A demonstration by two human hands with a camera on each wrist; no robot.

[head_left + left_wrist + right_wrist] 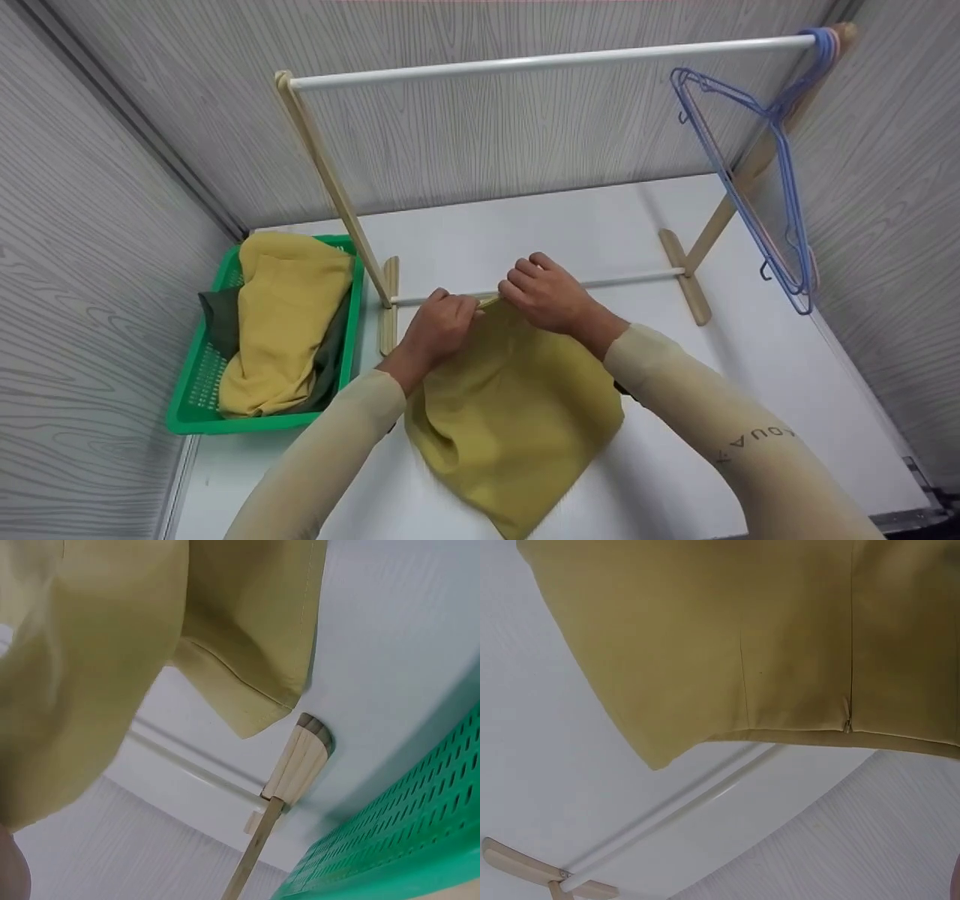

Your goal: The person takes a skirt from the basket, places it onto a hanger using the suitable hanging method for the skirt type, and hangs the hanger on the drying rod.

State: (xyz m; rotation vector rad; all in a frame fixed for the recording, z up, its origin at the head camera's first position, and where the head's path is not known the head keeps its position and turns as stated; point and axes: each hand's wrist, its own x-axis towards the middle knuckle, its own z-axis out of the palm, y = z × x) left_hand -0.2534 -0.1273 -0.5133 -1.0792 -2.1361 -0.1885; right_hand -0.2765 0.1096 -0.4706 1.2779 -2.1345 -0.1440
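Mustard zippered garment [517, 412], one: edge pinched by left hand [442, 326] and right hand [546, 296], both curled closed; best held level, taut between grips.

- On your left, a green basket [225, 427] holds a yellow cloth [289, 315] over a dark green cloth [220, 319].
- Before you, blue hangers [774, 112] hang at the right end of the rack's [328, 176] white rod [555, 62].
- Wood-patterned walls [480, 127] surround your white desk [540, 225].
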